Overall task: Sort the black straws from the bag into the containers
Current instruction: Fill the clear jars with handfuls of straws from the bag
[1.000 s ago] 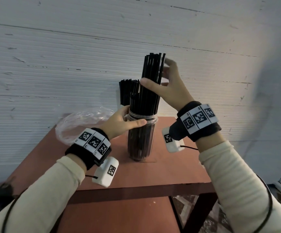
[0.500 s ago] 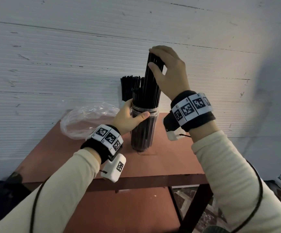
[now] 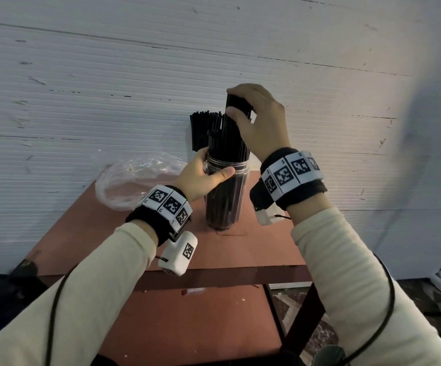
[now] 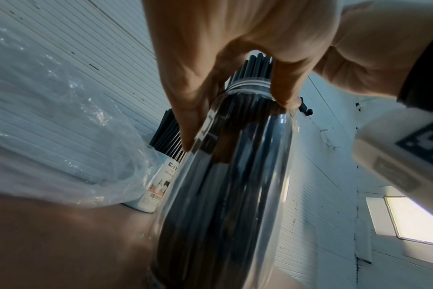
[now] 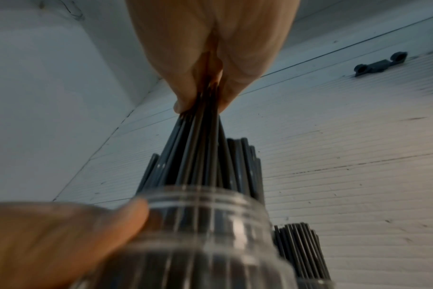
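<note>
A clear plastic jar (image 3: pixel 226 199) stands upright on the reddish table (image 3: pixel 253 249), full of black straws (image 3: pixel 230 138). My left hand (image 3: pixel 204 175) grips the jar just below its threaded rim (image 4: pixel 247 86). My right hand (image 3: pixel 256 120) is over the jar and pinches the top ends of a bundle of black straws (image 5: pixel 205 136) whose lower ends are inside the jar. Behind it stands a second container (image 4: pixel 158 185), white with a label, also holding black straws (image 3: pixel 203 128). A crumpled clear plastic bag (image 3: pixel 135 180) lies at the back left.
A white ribbed wall (image 3: pixel 82 88) rises directly behind the table. The table's front edge (image 3: pixel 214 276) runs below my wrists, with a lower shelf (image 3: pixel 200 320) underneath. A dark object (image 3: pixel 0 294) sits at the lower left. Patterned floor (image 3: pixel 306 326) shows to the right.
My right hand has slid up to the top ends of the straw bundle and pushed it down deeper into the jar. My left hand keeps hold of the jar.
</note>
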Tool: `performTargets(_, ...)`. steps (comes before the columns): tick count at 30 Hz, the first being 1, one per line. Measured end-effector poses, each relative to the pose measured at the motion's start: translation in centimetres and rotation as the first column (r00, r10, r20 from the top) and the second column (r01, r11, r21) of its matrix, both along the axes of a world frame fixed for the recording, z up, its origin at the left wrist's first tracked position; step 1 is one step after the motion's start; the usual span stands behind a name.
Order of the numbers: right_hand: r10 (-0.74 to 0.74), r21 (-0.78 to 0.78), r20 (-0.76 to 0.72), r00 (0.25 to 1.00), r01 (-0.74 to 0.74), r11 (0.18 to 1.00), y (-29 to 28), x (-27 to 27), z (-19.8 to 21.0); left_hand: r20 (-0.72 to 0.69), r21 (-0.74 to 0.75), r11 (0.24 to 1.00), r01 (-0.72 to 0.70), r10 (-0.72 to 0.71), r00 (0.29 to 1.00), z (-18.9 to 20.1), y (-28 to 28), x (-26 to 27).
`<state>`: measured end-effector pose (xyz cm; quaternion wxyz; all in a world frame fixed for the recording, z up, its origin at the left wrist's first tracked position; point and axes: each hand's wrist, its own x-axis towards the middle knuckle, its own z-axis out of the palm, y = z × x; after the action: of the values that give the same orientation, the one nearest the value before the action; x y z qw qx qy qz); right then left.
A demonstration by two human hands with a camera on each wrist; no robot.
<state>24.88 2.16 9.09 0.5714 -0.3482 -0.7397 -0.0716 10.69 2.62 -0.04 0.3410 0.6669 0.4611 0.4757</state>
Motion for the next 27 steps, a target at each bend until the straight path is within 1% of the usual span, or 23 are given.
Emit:
performTargets(3,0.011,-0.043,-0.014,1.0,-0.011,0.999,-0.3,0.3,-1.7,-0.006,-0.005,1.0,-0.011,0.011,1.0,0.0,0.1,-0.1)
performTargets(10,0.028,-0.012,-0.035,0.999,-0.029,1.0,-0.7,0.3,-3.9,0.006,-0.008,1.0,-0.003,0.003,1.0,-0.4,0.6,-0.2)
performTargets(14,0.011,0.014,0.022,1.0,-0.012,1.0,-0.6,0.4,-4.4,0.013,0.004,1.0,0.001,-0.001,1.0,-0.5,0.6,-0.2)
performTargets(16,-0.017,-0.012,0.066,0.998,0.018,1.0,-0.4,0.5,-4.4,0.011,0.007,1.0,0.0,0.0,1.0,-0.4,0.6,-0.2)
performTargets(17,-0.007,-0.032,0.074,0.997,0.01,0.999,-0.4,0.5,-4.3,0.012,0.008,1.0,0.002,-0.002,1.0,-0.4,0.6,-0.2)
performTargets(19,0.037,-0.054,0.054,0.998,-0.034,0.998,-0.5,0.6,-4.4,0.021,0.004,1.0,0.01,-0.01,1.0,-0.4,0.6,-0.3)
performTargets(20,0.042,-0.041,0.029,0.999,-0.041,0.998,-0.6,0.7,-4.4,0.026,0.0,1.0,0.015,-0.015,1.0,-0.4,0.5,-0.2)
performTargets(23,-0.005,0.039,-0.061,0.998,0.008,0.999,-0.5,0.8,-4.3,0.038,-0.003,1.0,0.022,-0.022,0.999,-0.4,0.5,-0.2)
performTargets(25,-0.03,0.059,-0.078,0.997,0.034,0.998,-0.2,0.9,-4.1,0.049,-0.006,1.0,0.024,-0.023,0.999,-0.5,0.5,-0.3)
performTargets(27,-0.019,0.064,-0.073,0.997,0.024,0.998,0.0,0.9,-3.9,0.053,-0.006,1.0,0.021,-0.021,0.998,-0.4,0.5,-0.3)
